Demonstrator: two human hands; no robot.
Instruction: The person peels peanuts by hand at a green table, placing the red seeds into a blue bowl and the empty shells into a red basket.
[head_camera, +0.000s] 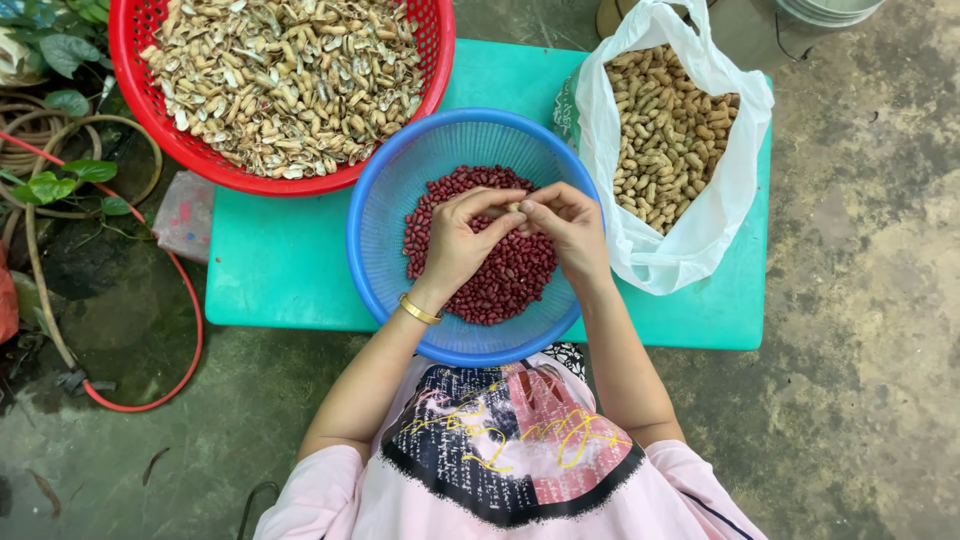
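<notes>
My left hand (462, 237) and my right hand (568, 222) meet over a blue basket (380, 215) that holds a heap of shelled red peanuts (515, 280). Both hands pinch one small pale peanut pod (514, 207) between their fingertips. A gold bangle (419, 310) sits on my left wrist. The blue basket rests at the front edge of a teal table (280, 270).
A red basket (135, 40) full of empty peanut shells (285, 75) stands at the back left. A white plastic bag (690, 245) of unshelled peanuts (668, 135) lies at the right. Hoses (185, 310) and green plants (60, 185) lie on the concrete floor to the left.
</notes>
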